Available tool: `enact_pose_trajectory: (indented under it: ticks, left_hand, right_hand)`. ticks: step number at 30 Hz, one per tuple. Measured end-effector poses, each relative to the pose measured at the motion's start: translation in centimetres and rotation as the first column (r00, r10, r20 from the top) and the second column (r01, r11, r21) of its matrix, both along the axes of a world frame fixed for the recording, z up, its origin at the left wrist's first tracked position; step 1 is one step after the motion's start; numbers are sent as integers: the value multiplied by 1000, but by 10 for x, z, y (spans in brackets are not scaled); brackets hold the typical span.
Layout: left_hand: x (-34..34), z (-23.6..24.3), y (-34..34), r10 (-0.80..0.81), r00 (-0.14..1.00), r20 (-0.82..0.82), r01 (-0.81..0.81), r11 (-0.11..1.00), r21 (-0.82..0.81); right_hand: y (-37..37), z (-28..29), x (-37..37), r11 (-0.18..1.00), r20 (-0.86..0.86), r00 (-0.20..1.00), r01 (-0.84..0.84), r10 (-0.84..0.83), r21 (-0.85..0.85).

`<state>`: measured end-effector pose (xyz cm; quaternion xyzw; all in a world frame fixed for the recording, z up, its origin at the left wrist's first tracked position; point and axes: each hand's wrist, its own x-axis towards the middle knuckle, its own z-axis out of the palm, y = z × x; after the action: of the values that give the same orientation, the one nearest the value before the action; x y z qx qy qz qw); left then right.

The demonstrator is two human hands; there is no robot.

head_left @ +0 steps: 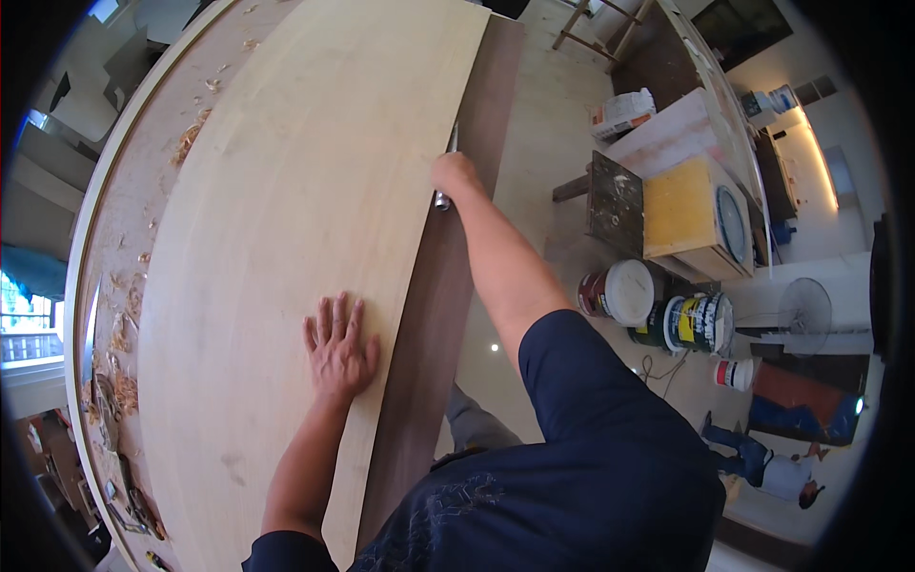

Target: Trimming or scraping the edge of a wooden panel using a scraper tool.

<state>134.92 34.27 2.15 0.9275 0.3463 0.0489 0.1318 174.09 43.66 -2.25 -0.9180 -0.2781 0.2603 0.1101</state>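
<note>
A large pale wooden panel (276, 191) lies flat on a brown work surface (419, 334), whose strip shows along the panel's right edge. My left hand (340, 355) rests palm down on the panel near that edge, fingers spread and holding nothing. Farther off, my right hand (456, 176) is closed around a slim hand tool (441, 201) at the panel's right edge. A shiny metal end sticks out below the fist and a narrow, pale blade-like part above it. My fingers hide the middle, so its exact kind is unclear.
Curled wood shavings (124, 334) and several tools (133, 496) lie along the left side. To the right are a lidded bucket (629, 292), a dark bucket (696, 322), a yellow-sided box (679, 208) and a standing fan (805, 315). Another person (777, 469) is at the far right.
</note>
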Motion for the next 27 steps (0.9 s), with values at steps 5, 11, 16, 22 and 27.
enact_pose_trajectory:
  ticks: [5,11,16,22,27]
  left_hand:
    - [-5,-4,-3,9,997,77,-14,998,67]
    - [-8,-9,-5,11,994,113,-19,997,75]
    - [-10,-12,-7,12,993,120,-20,997,68]
    - [-10,-12,-8,15,997,73,-21,995,94]
    - [-12,-15,-12,73,993,93,-82,993,90]
  right_hand:
    - [-39,1,-65,998,74,996,-39,42,-47]
    - [-86,19,-142,994,72,993,-92,95,-51]
    - [-117,9,-204,991,-79,991,111,-105,78]
    - [-150,15,-243,993,-40,999,26,-21,112]
    - [-150,36,-252,963,-198,967,195,-157,188]
